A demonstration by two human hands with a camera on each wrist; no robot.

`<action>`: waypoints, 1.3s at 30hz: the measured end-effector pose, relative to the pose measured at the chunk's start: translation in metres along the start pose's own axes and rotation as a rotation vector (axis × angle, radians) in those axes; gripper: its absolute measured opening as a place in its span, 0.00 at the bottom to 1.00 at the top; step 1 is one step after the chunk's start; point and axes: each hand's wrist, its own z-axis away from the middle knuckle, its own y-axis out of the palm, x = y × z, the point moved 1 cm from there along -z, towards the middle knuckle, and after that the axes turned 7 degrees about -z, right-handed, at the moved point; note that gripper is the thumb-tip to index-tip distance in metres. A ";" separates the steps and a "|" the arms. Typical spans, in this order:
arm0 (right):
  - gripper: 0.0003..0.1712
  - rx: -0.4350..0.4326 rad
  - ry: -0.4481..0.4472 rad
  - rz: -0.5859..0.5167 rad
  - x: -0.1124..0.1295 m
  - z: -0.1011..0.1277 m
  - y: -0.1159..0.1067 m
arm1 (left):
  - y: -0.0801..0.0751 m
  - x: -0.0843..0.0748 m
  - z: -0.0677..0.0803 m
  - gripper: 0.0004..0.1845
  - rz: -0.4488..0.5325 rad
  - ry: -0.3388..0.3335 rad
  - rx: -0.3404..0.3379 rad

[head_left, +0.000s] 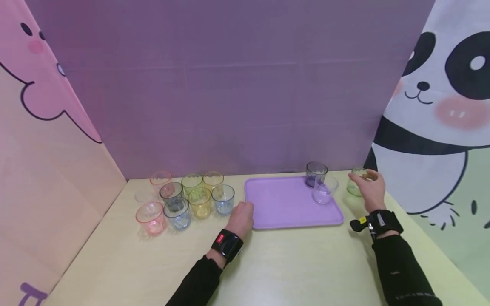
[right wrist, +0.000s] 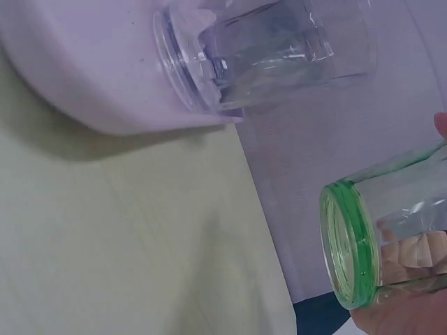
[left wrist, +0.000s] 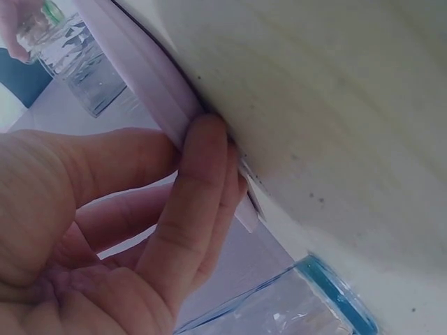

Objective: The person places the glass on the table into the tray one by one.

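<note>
the green glass [head_left: 357, 183] stands at the far right of the table, just beside the tray's right edge, and the right hand [head_left: 370, 190] grasps it from above, fingers curled over the rim. in the right wrist view only its green rim and part of the wall [right wrist: 380, 244] show, with fingertips seen blurred through the glass; the rest is cut off by the frame.

the purple tray [head_left: 283, 204] lies flat in the middle of the table. it holds 2 glasses in its far right corner: a dark purple glass [head_left: 316, 173] at the back and a clear glass [head_left: 324, 189] just in front of it, close together; whether they touch is hard to make out. both look empty.

the left hand [head_left: 241, 219] grips the tray's near left corner; the left wrist view shows fingers [left wrist: 199, 188] curled around the tray's rim [left wrist: 150, 84], the thumb largely out of frame.

left of the tray a cluster of about 9 tinted glasses [head_left: 180, 199] stands on the pale yellow table [head_left: 291, 267], pink, blue, yellow, green and grey; a faint clear one at the far left is barely visible.
</note>
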 end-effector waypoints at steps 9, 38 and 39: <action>0.47 0.095 -0.067 -0.095 -0.003 0.021 -0.013 | 0.000 0.000 -0.001 0.05 -0.006 -0.002 0.003; 0.29 0.552 -0.318 -0.075 -0.003 0.051 -0.025 | 0.000 0.002 0.000 0.06 0.032 0.011 -0.002; 0.29 0.561 -0.328 -0.048 -0.003 0.051 -0.025 | 0.000 0.002 0.000 0.06 0.033 0.009 -0.001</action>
